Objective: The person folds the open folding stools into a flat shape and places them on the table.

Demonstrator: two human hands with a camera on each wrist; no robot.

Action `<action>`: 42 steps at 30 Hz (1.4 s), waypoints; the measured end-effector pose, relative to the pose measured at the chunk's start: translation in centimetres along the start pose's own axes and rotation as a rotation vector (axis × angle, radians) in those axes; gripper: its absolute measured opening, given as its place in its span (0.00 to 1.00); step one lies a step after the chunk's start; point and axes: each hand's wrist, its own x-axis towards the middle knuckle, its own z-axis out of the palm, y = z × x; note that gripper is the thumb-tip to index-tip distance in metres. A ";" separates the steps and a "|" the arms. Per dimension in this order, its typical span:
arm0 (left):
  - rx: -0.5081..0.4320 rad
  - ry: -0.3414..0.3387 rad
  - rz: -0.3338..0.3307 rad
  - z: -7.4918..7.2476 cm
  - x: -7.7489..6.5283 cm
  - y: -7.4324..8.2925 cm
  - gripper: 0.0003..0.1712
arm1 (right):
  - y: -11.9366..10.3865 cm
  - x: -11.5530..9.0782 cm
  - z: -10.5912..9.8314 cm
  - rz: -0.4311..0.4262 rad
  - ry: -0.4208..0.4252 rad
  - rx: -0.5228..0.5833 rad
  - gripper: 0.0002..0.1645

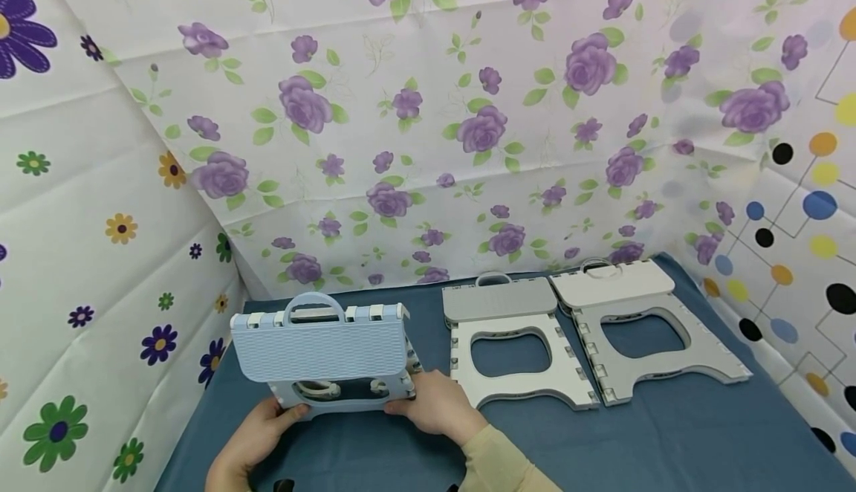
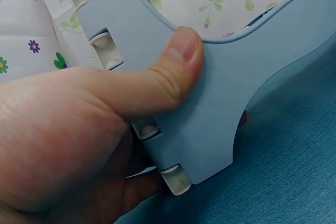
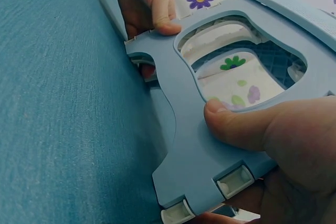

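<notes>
A light blue folding step stool [image 1: 328,347] stands tilted at the left of the table, its ribbed top panel and carry handle uppermost. Partly folded, it shows white inner parts through the oval opening of its near leg panel. My left hand [image 1: 257,436] grips the lower left corner of that panel, thumb [image 2: 176,72] on the outer face and fingers behind. At the lower right corner my right hand [image 1: 438,406] holds it likewise, its thumb [image 3: 236,124] beside the opening. The fingers of both hands are largely hidden behind the panel.
Two folded stools lie flat to the right: a white one with a grey top [image 1: 501,299] and a white one [image 1: 658,328] beside it. A dark blue cloth [image 1: 374,455] covers the table. Floral curtains [image 1: 428,120] enclose the back and sides.
</notes>
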 end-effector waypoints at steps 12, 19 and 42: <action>0.011 -0.003 0.010 0.0 0.2 -0.3 0.32 | 0.2 -0.1 0.0 -0.006 -0.018 0.009 0.32; 0.032 0.015 -0.003 0.0 0.3 -0.3 0.32 | 0.2 0.0 -0.1 -0.006 -0.027 0.018 0.33; -0.030 0.050 -0.024 -0.8 0.2 -0.3 0.23 | 1.0 0.0 -1.7 -0.035 -0.136 0.134 0.23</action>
